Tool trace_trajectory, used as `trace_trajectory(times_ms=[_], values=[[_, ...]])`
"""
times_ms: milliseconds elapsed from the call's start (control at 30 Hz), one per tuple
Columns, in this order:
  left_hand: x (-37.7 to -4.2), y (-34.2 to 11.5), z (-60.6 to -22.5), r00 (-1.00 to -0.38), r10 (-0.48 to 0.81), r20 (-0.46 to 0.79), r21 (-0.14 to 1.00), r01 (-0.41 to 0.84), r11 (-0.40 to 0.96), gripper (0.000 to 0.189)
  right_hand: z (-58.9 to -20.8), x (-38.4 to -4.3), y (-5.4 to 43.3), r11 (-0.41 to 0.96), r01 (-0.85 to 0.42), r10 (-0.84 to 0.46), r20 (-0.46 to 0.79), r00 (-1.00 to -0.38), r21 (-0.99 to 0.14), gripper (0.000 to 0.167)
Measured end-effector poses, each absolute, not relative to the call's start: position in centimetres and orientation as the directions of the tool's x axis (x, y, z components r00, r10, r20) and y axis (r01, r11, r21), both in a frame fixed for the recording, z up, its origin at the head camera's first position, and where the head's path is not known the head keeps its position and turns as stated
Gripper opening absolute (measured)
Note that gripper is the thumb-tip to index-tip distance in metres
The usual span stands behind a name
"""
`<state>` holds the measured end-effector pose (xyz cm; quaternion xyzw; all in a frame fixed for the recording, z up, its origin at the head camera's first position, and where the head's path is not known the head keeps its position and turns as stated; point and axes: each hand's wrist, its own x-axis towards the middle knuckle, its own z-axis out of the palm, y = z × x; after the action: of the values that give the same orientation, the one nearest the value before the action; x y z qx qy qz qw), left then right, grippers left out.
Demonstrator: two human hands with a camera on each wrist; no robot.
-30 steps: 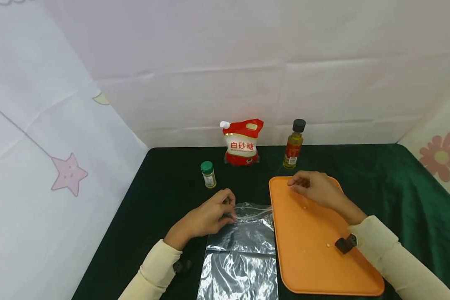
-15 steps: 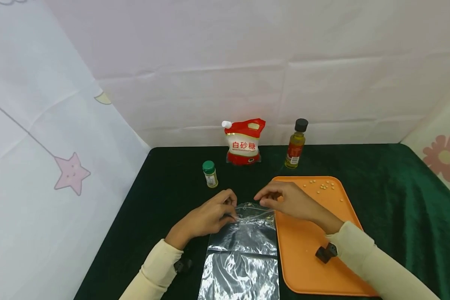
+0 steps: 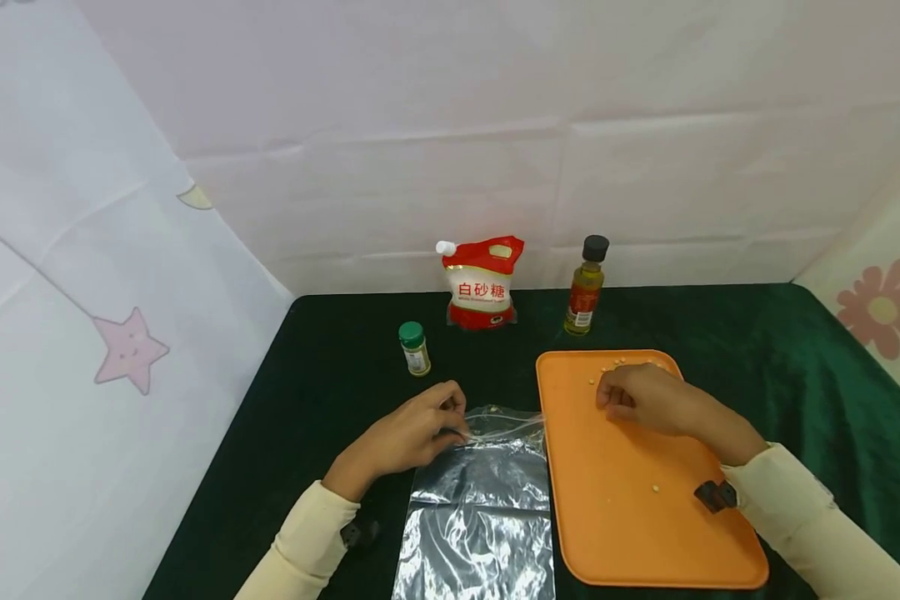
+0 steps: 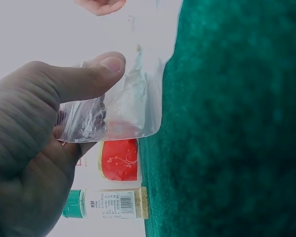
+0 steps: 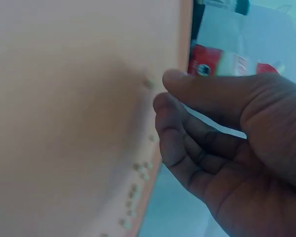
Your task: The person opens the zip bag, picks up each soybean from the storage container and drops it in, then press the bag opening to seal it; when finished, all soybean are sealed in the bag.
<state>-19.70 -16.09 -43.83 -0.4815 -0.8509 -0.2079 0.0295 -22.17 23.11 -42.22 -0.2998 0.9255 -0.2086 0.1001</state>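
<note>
Cloth (image 3: 330, 350), dark green, bears an orange tray (image 3: 600, 533) and, along its left edge, a clear zip bag (image 3: 480, 533). The left hand (image 3: 405, 435) pinches the bag near its mouth; the right hand (image 3: 656, 402) hangs over the tray's far half, thumb and forefinger narrowly parted. Behind stand a red-and-white pouch (image 3: 482, 285), a bottle (image 3: 585, 287) and a green-capped jar (image 3: 416, 350). Pale grains (image 5: 133, 191) dot the tray.

You are working in a kind of cloth booth (image 3: 82, 142): below your gripping left hand (image 3: 401, 433), green fabric (image 3: 330, 367) is covering a table (image 3: 735, 333), and beyond that hand creased pale sheets (image 3: 375, 125) are forming walls, a printed star (image 3: 131, 350) and flower (image 3: 882, 312) decorating them.
</note>
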Motion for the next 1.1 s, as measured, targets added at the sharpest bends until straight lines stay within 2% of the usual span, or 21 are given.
trace_trajectory(times_ms=[200, 267, 333, 367, 500, 600, 700, 800, 900, 1100], values=[[-19.8, -16.2, -44.1, -0.531, 0.808, 0.255, 0.358, 0.828, 0.432, 0.010, -43.2, -22.4, 22.6, 0.736, -0.508, -0.578, -0.025, -0.816, -0.447, 0.017], [-19.8, -16.3, -44.2, -0.530, 0.809, 0.256, 0.364, 0.828, 0.427, 0.010, -43.1, -22.4, 22.5, 0.718, -0.484, -0.554, 0.012, -0.833, -0.500, 0.013], [-19.8, -16.3, -44.1, -0.529, 0.808, 0.258, 0.360, 0.829, 0.428, 0.010, -42.9, -22.5, 22.3, 0.676, -0.420, -0.507, 0.031, -0.862, -0.606, 0.006], [-19.8, -16.4, -44.1, -0.528, 0.808, 0.260, 0.357, 0.830, 0.428, 0.010, -42.8, -22.5, 22.3, 0.645, -0.374, -0.478, 0.030, -0.878, -0.667, 0.007], [-19.7, -16.4, -44.0, -0.529, 0.807, 0.264, 0.343, 0.833, 0.433, 0.010, -42.6, -22.5, 22.4, 0.438, -0.155, -0.389, -0.032, -0.921, -0.885, 0.034], [-19.7, -16.4, -44.0, -0.528, 0.806, 0.267, 0.340, 0.834, 0.434, 0.010, -42.9, -22.5, 22.5, 0.247, -0.031, -0.389, -0.070, -0.919, -0.968, 0.047], [-19.7, -16.4, -44.1, -0.529, 0.806, 0.265, 0.337, 0.834, 0.436, 0.009, -43.3, -22.3, 22.2, 0.123, 0.029, -0.403, -0.076, -0.912, -0.992, 0.047], [-19.8, -16.5, -44.1, -0.530, 0.806, 0.264, 0.331, 0.835, 0.440, 0.009, -43.1, -22.2, 21.1, 0.130, -0.003, -0.411, -0.051, -0.910, -0.991, 0.041], [-19.8, -16.5, -44.1, -0.528, 0.806, 0.266, 0.329, 0.836, 0.439, 0.009, -42.5, -22.0, 19.1, 0.234, -0.096, -0.443, -0.018, -0.896, -0.968, 0.033], [-19.7, -16.4, -44.0, -0.528, 0.809, 0.260, 0.330, 0.836, 0.439, 0.009, -42.0, -21.3, 14.6, 0.407, -0.392, -0.606, 0.077, -0.791, -0.825, 0.019]])
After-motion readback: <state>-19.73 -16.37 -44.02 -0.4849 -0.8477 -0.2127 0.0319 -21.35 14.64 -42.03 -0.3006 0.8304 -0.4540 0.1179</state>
